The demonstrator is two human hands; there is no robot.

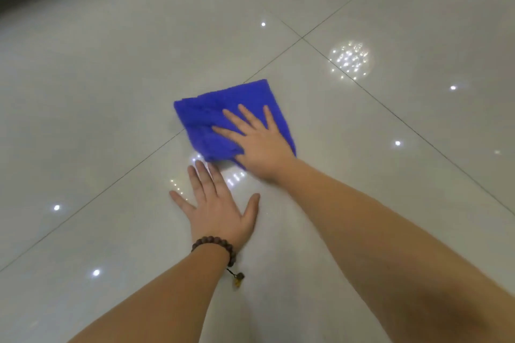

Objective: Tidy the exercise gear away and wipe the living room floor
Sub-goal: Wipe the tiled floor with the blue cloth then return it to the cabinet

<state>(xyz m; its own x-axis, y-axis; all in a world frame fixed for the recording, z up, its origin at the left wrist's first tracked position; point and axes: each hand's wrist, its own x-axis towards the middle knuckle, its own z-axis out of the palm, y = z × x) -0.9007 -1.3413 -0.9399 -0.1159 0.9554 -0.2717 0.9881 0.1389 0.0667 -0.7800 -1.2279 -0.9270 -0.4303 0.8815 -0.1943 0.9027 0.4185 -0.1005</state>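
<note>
Now the right hand [259, 147] presses flat, fingers straight, on the blue cloth [220, 117] at frame centre; the left hand [217, 209] rests spread on the tiled floor [111, 78] below it. Wiping looks underway; no exercise gear shows.

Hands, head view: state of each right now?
Left hand: open, palm flat on the bare floor, holding nothing.
Right hand: open, straight fingers pressing the blue cloth onto the floor.
</note>
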